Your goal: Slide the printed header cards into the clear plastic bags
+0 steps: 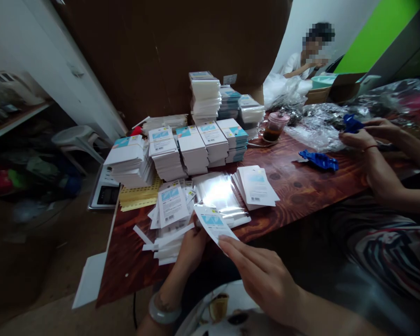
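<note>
A white card with a blue print [215, 224] is held at the table's front edge. My right hand [262, 275] pinches its lower right end between thumb and fingers. At its upper left end, my left hand [192, 245] has its fingers closed on the card, partly hidden behind it. Just beyond lies a pile of clear plastic sleeves [220, 196]. Left of the sleeves is a loose heap of printed cards in sleeves [171, 205], with white strips sticking out toward me. A small fanned stack of cards [255, 186] lies right of the sleeves.
Several tall card stacks [192, 149] stand behind the sleeves. A lidded glass cup of dark drink [273, 128] is right of them. Blue pieces [320, 161] lie on the table [294, 186]; a co-worker's hands [366, 135] hold another. Another person [308, 56] sits behind plastic bags.
</note>
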Motion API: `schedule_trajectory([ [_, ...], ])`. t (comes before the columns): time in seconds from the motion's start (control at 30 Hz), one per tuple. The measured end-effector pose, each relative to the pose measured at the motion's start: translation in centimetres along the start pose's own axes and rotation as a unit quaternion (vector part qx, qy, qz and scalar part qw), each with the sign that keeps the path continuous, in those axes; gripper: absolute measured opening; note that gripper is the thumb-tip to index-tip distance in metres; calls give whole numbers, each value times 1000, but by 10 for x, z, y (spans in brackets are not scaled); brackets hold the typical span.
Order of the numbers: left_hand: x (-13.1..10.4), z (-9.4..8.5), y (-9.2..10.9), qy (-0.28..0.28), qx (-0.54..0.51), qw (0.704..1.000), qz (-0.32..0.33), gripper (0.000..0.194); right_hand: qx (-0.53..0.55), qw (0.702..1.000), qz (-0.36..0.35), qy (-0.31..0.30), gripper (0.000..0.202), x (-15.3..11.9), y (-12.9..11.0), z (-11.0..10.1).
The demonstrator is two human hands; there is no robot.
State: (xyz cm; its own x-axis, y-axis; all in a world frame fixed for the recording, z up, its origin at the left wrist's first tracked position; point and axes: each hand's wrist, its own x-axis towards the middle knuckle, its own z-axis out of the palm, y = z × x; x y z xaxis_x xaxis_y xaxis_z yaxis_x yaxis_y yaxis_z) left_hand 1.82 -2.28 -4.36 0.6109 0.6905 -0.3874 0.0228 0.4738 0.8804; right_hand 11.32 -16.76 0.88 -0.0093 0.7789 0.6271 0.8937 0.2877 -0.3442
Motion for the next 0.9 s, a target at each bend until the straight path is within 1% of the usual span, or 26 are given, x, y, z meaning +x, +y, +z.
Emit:
schedule_trajectory([
  [0.07, -2, 0, 1, -3, 26, 999, 30, 35, 19, 1000, 7, -10, 53, -2, 0, 1],
  [0.13, -4, 1, 3, -1, 39, 997, 60, 30, 31, 999, -4, -15, 52, -2, 1, 1],
  [0.2, -5, 2, 4, -10, 52, 996, 66, 28, 34, 999, -24, -13, 50, 0, 3, -1],
  [0.27, -4, 2, 4, -22, 44, 997, 59, 30, 22, 999, -31, -18, 47, 1, 5, -4],
  [0.37, 0, 4, 2, -34, -17, 998, 50, 41, -26, 999, -18, -35, 43, -1, 13, -5],
  [0.43, 2, 4, 1, -52, -36, 997, 44, 44, -43, 998, -19, -37, 43, -4, 18, -1],
  [0.5, 4, 3, 0, -54, -28, 997, 53, 45, -57, 997, -25, -43, 44, -6, 20, 6],
  [0.57, 4, 1, -2, -52, -7, 996, 66, 48, -81, 994, -19, -77, 47, -3, 19, 15],
  [0.63, 5, -1, -5, -37, 7, 997, 67, 53, -98, 986, 3, -138, 52, 5, 18, 26],
  [0.7, 6, -2, -7, -19, -1, 999, 48, 57, -99, 977, 36, -184, 60, 15, 23, 37],
  [0.73, 6, -2, -8, -14, -13, 999, 36, 59, -97, 975, 55, -192, 63, 21, 29, 42],
  [0.8, 6, 0, -8, -21, -37, 999, 10, 62, -95, 974, 98, -182, 69, 31, 44, 51],
  [0.83, 5, 1, -7, -27, -44, 999, -1, 62, -95, 973, 120, -174, 70, 35, 53, 54],
  [0.9, 3, 3, -5, -27, -49, 998, -11, 62, -99, 970, 150, -164, 64, 42, 67, 56],
])
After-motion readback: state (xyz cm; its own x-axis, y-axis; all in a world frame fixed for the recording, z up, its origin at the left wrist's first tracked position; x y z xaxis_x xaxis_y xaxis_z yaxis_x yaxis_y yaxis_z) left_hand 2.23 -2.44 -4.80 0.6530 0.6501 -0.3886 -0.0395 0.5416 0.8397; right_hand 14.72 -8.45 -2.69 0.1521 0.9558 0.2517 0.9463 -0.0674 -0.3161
